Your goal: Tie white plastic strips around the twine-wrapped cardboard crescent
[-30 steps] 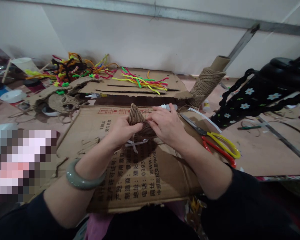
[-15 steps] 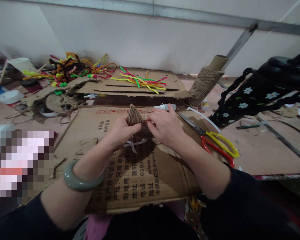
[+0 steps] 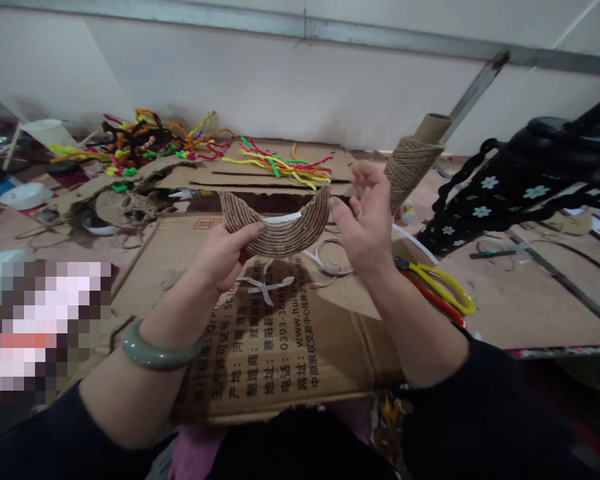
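A curved rope piece point(image 3: 287, 241) is held over cardboard point(image 3: 345, 353).
It is pinched by the left hand point(image 3: 217, 259); the right hand point(image 3: 369, 223) is held open beside one tip.

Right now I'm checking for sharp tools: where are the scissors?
In the head view, the scissors lie right of centre, handles showing just right of the right forearm, below the black flowered bottle.

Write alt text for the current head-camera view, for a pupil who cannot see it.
A person's left hand holds a crescent-shaped twine piece above printed cardboard, the right hand loosely open beside its right tip. Beyond lie bright pipe cleaners; scissors and a twine spool are to the right.
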`<state>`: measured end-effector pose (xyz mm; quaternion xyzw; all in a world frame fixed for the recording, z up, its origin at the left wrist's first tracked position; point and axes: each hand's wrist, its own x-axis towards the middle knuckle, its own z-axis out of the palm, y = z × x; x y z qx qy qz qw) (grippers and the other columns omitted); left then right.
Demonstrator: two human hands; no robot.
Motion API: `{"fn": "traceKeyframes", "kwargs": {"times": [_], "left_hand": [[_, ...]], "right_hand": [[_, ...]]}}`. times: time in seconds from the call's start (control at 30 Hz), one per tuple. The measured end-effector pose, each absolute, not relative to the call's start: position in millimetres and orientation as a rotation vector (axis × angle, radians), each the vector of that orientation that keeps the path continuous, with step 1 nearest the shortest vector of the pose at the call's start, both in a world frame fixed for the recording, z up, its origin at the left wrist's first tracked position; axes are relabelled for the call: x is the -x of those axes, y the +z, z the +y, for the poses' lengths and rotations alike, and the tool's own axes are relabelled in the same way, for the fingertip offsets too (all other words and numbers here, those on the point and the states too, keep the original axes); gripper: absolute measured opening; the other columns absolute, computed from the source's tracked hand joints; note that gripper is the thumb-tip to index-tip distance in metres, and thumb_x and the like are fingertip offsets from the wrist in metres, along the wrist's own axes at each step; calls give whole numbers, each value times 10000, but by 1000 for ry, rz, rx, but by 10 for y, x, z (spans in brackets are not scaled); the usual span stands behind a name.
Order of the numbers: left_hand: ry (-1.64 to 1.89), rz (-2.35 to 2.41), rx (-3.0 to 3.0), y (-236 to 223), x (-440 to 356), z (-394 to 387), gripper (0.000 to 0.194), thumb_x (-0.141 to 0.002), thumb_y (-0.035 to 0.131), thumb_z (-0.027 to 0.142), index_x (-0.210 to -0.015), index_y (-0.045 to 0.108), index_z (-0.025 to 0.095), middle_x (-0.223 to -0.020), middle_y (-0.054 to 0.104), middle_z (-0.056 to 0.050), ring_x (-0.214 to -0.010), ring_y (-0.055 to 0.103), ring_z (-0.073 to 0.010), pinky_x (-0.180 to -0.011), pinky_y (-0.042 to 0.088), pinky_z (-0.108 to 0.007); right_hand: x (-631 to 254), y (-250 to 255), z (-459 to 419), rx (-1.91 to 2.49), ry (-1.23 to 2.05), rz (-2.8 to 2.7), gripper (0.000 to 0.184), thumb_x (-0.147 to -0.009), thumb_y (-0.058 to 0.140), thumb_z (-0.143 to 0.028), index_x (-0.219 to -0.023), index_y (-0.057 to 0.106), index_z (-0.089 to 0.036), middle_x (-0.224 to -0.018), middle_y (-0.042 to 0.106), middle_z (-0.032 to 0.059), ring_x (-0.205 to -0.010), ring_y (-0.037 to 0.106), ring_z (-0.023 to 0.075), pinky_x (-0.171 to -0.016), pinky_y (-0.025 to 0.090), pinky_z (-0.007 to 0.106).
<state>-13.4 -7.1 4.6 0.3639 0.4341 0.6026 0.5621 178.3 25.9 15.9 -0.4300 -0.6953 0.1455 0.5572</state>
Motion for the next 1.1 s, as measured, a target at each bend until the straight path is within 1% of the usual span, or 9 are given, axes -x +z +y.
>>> {"fn": "traceKeyframes", "kwargs": {"times": [0.1,0.17,0.27,0.47,0.5,0.57,0.63,0.8,1.1], "left_hand": [[1465,991,-834,36,140,-67,250,-645,721,193,-885,653,172,-928,711,-63,-903,669,-235,-803,553,-371],[1452,954,-851,18,135,-63,263,-650,720,203,-904,651,191,-913,710,-59,-891,671,-240,-774,560,-378],[1382,958,-914,-34,142,-23,268,-668,722,252,-916,635,200,-883,699,-70,-857,667,-242,-719,559,-378],[2000,1388,-1370,-76,205,-4,383,-671,753,225,-999,557,221,-970,618,-38,-904,603,-169,-770,498,-302],[2014,1474,-1520,-57,196,-41,324,-691,739,224,-969,574,214,-958,619,-34,-890,596,-164,-772,488,-302],[1917,1531,-1844,-10,148,-131,110,-747,685,209,-825,608,196,-825,632,-13,-807,593,-149,-770,472,-302],[1815,1450,-2039,28,81,-209,22,-779,647,196,-771,626,194,-749,639,4,-722,585,-130,-710,467,-280],[1671,1392,-2060,44,-11,-249,68,-790,629,218,-727,643,196,-711,665,2,-668,590,-129,-664,460,-270],[1580,1414,-1865,48,-6,-247,78,-766,628,256,-722,660,199,-718,680,-2,-666,605,-137,-669,477,-270]], "right_hand": [[-1748,108,334,894,938,-1445,531,-787,608,-409,-1254,391,-276,-1135,597,67,-1028,605,212,-870,511,413],[-1701,101,322,848,1238,-1357,448,-720,671,-382,-1109,485,-256,-986,635,29,-872,628,180,-788,539,372],[-1648,110,269,807,1388,-1313,283,-665,695,-324,-886,557,-215,-868,639,1,-756,605,139,-757,535,336],[-1658,70,253,951,961,-1541,171,-705,642,-303,-827,585,-197,-777,644,-3,-713,584,153,-715,507,350],[-1657,64,243,976,876,-1597,163,-718,634,-302,-833,588,-196,-780,650,2,-718,587,161,-714,503,355],[-1641,62,200,993,741,-1686,147,-740,617,-299,-840,592,-195,-782,660,8,-717,594,167,-705,497,354],[-1611,67,139,976,668,-1741,128,-760,596,-284,-846,599,-191,-763,659,6,-693,595,162,-676,494,335],[-1545,70,17,881,533,-1838,98,-788,563,-209,-864,621,-191,-724,651,-16,-631,575,126,-593,468,262],[-1542,57,-1,840,332,-1939,136,-792,563,-171,-905,633,-195,-828,697,-1,-709,618,130,-667,483,251]]}}
